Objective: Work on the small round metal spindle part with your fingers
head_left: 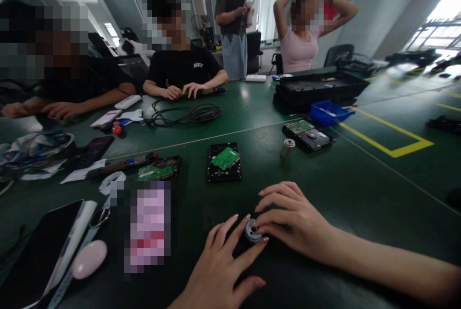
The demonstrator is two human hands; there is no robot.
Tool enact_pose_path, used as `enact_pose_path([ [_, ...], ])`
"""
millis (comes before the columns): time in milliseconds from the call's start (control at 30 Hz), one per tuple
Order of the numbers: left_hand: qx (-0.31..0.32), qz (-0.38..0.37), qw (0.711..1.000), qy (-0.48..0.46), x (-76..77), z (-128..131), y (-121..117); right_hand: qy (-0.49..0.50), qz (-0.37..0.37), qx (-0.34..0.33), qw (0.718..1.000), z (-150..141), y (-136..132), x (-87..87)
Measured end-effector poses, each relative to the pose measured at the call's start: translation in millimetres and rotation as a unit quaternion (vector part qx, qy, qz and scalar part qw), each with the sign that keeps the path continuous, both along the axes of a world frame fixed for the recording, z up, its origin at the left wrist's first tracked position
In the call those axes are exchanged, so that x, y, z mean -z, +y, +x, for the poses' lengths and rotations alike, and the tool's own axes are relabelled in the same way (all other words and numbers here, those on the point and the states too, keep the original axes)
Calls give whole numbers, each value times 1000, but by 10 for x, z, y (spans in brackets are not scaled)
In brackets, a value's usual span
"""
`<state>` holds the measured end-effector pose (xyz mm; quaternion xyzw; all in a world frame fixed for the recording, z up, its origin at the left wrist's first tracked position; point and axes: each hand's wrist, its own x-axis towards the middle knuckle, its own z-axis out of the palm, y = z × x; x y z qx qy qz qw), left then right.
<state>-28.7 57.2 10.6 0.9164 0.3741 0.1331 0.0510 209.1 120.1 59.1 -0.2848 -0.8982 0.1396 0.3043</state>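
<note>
A small round grey metal part [251, 233] with a hole in its top face sits on the table in front of me. My left hand [223, 263] lies low, two of its fingers closed around the part from opposite sides, its thumb apart. From the right, my right hand [295, 218] reaches over, with thumb and a fingertip pinched at the middle of the part; anything tiny between them is hidden. Beyond, a hard drive [214, 174] lies with a loose green circuit board [226, 158] on top. A silver metal cylinder [287, 149] stands upright on the right.
Another hard drive [313, 138], a blue bin [329, 113] and a black tray [320, 90] lie at the back right. An electric screwdriver [122, 166], a phone [43, 246] and a pink oval object [90, 258] are on the left. People sit across, near a coiled cable [187, 114].
</note>
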Motion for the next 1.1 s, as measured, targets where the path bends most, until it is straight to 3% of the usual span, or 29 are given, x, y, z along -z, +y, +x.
enact_pose_path([
  [1100,15,-29,999,-7,-3,10,-7,46,-17,-21,999,-64,18,36],
])
